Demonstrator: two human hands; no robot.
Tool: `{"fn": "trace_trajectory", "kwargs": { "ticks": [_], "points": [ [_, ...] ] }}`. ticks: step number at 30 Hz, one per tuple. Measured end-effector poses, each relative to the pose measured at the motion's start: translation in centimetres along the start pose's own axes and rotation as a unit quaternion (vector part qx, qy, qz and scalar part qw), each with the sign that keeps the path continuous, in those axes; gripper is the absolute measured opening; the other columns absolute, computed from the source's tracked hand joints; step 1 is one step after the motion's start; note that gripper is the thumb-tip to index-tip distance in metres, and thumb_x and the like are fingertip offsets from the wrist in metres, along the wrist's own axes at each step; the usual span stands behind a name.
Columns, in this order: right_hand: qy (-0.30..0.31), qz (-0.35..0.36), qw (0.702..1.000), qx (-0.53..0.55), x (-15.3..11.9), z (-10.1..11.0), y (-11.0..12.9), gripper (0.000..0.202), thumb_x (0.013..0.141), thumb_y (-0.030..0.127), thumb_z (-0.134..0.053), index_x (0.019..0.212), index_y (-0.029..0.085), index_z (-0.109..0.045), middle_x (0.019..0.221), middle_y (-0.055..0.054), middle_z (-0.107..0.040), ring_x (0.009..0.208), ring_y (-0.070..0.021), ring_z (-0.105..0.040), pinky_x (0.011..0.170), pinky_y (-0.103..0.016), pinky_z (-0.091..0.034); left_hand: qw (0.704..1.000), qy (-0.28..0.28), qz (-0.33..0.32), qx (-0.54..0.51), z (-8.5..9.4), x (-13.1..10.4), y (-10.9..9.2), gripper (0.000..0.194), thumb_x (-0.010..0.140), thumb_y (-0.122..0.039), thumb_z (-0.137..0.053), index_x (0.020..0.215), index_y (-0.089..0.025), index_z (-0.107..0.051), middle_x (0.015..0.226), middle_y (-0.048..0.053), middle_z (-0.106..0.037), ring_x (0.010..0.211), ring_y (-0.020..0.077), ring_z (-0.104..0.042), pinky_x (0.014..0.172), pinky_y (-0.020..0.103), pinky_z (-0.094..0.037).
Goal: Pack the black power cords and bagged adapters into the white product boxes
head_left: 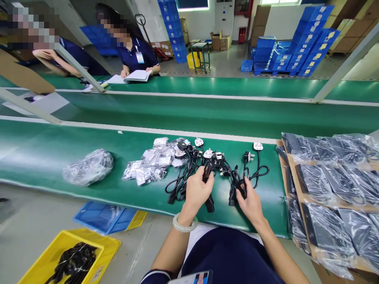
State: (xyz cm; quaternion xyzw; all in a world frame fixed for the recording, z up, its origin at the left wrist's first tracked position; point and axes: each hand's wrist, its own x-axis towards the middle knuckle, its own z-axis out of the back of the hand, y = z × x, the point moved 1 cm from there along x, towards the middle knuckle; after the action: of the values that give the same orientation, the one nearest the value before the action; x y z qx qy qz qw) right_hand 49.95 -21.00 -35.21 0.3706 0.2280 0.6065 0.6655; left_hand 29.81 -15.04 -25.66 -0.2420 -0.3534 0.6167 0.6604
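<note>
My left hand (199,189), with a pale bangle on its wrist, is closed round a bundled black power cord (208,169) whose connector end hangs below. To its right, my right hand (249,200) grips another black cord bundle (237,183) near the bench edge. Several black cords (185,175) with plugs lie in a tangle beside and beyond my left hand. Past my right hand a looped cord (261,170) ends in a white-faced plug (258,146). Small clear bags (156,157) form a pile left of the cords.
A plastic-wrapped bundle (89,167) lies on the green bench (35,150) at left. Wrapped dark devices in cardboard dividers (328,185) stand at right. Below the bench are a yellow crate (109,252) of black cords and a blue crate (94,217). Two people sit across.
</note>
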Motion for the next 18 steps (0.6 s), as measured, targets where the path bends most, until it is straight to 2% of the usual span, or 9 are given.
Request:
{"fn": "trace_trajectory", "kwargs": {
  "ticks": [3,5,6,8,10,12,14,16,18],
  "points": [
    [-0.077,-0.023,0.992,0.098,0.5,2.5,0.5,0.056,0.090,0.041,-0.055,0.138,0.017,-0.040,0.088,-0.004,-0.057,0.070,-0.0159,-0.054,0.071,-0.033,-0.051,0.993,-0.113,0.018,-0.006,1.8,0.6,0.7,0.021,0.088,-0.037,-0.053,0.081,-0.018,-0.058,0.063,-0.002,-0.058,0.057,0.0135,-0.053,0.058,0.023,-0.037],
    [-0.120,-0.025,0.983,0.139,0.5,4.4,1.3,0.055,0.089,0.041,-0.058,0.136,0.018,-0.043,0.085,-0.002,-0.054,0.068,-0.0142,-0.051,0.069,-0.031,-0.050,0.979,-0.198,0.035,0.013,3.0,1.2,1.3,0.023,0.089,-0.038,-0.052,0.088,-0.017,-0.060,0.073,0.002,-0.064,0.067,0.0162,-0.059,0.064,0.025,-0.041],
    [-0.135,-0.025,0.979,0.149,0.5,5.2,1.6,0.055,0.088,0.042,-0.059,0.135,0.019,-0.044,0.086,-0.002,-0.054,0.069,-0.0141,-0.051,0.068,-0.030,-0.050,0.974,-0.220,0.046,0.035,3.3,1.5,1.8,0.023,0.090,-0.038,-0.051,0.091,-0.017,-0.061,0.075,0.003,-0.065,0.070,0.0174,-0.061,0.066,0.026,-0.042],
    [-0.154,-0.022,0.976,0.151,0.3,6.3,2.3,0.055,0.087,0.042,-0.061,0.134,0.019,-0.045,0.089,-0.003,-0.055,0.070,-0.0140,-0.052,0.066,-0.029,-0.049,0.974,-0.192,0.070,0.101,3.3,2.3,2.8,0.024,0.091,-0.037,-0.048,0.094,-0.017,-0.060,0.072,0.004,-0.064,0.067,0.0197,-0.061,0.066,0.028,-0.043],
    [-0.159,-0.008,0.978,0.133,0.3,7.0,2.8,0.054,0.087,0.041,-0.061,0.134,0.020,-0.046,0.089,-0.003,-0.056,0.069,-0.0137,-0.053,0.065,-0.029,-0.050,0.976,-0.096,0.082,0.178,2.5,2.9,4.2,0.022,0.091,-0.035,-0.048,0.094,-0.017,-0.059,0.069,0.005,-0.062,0.064,0.0223,-0.060,0.063,0.031,-0.043],
    [-0.157,0.017,0.982,0.104,0.7,7.3,3.1,0.052,0.088,0.039,-0.060,0.134,0.020,-0.046,0.091,-0.003,-0.057,0.071,-0.0144,-0.055,0.067,-0.030,-0.051,0.972,-0.001,0.060,0.228,1.3,3.1,5.7,0.021,0.091,-0.034,-0.048,0.092,-0.016,-0.059,0.074,0.008,-0.063,0.071,0.0255,-0.061,0.067,0.034,-0.045],
    [-0.145,0.053,0.986,0.067,1.4,7.4,3.6,0.052,0.088,0.037,-0.059,0.136,0.020,-0.046,0.094,-0.004,-0.059,0.076,-0.0161,-0.058,0.070,-0.030,-0.053,0.974,0.047,0.018,0.220,0.3,2.8,7.0,0.022,0.091,-0.035,-0.049,0.093,-0.016,-0.060,0.087,0.011,-0.065,0.083,0.0274,-0.062,0.077,0.039,-0.048],
    [-0.128,0.099,0.986,0.034,2.4,7.2,4.5,0.052,0.088,0.036,-0.058,0.136,0.020,-0.045,0.099,-0.006,-0.061,0.082,-0.0179,-0.060,0.074,-0.031,-0.054,0.984,0.038,-0.011,0.175,0.0,2.3,7.9,0.026,0.092,-0.038,-0.049,0.100,-0.017,-0.061,0.101,0.012,-0.064,0.096,0.0273,-0.061,0.089,0.041,-0.048],
    [-0.096,0.133,0.986,0.023,3.3,6.1,5.9,0.051,0.089,0.035,-0.056,0.136,0.020,-0.044,0.102,-0.007,-0.062,0.085,-0.0188,-0.062,0.078,-0.033,-0.054,0.990,-0.017,-0.002,0.143,0.4,1.7,8.3,0.036,0.092,-0.044,-0.049,0.112,-0.016,-0.059,0.112,0.013,-0.061,0.108,0.0275,-0.058,0.097,0.042,-0.045]
  ]
}}
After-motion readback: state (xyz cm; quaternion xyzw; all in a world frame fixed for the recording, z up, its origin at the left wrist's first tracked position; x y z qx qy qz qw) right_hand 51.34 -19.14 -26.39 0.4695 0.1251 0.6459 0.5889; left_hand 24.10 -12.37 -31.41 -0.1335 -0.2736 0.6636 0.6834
